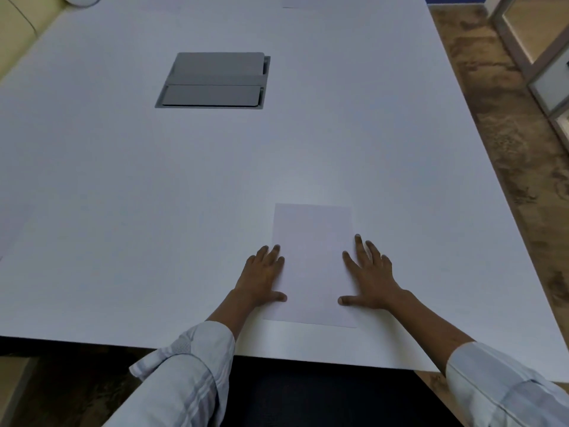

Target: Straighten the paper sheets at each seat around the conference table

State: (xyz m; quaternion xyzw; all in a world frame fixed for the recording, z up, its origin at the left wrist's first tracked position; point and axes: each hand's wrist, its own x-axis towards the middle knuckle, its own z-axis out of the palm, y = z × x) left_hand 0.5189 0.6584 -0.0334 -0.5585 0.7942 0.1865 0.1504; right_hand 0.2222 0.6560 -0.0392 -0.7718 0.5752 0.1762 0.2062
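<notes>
Head camera looks forward and down, close above the table's (154, 211) near edge.

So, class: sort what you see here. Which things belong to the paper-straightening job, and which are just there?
Part of the job:
- paper sheet near the table edge
- left hand flat at its left side
- right hand flat at its right side
- second sheet at the far edge

Just there:
- grey cable hatch in the table
- cream chair

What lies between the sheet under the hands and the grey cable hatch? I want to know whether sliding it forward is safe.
Nothing: in the head view, bare white tabletop runs from the paper sheet to the cable hatch.
</notes>
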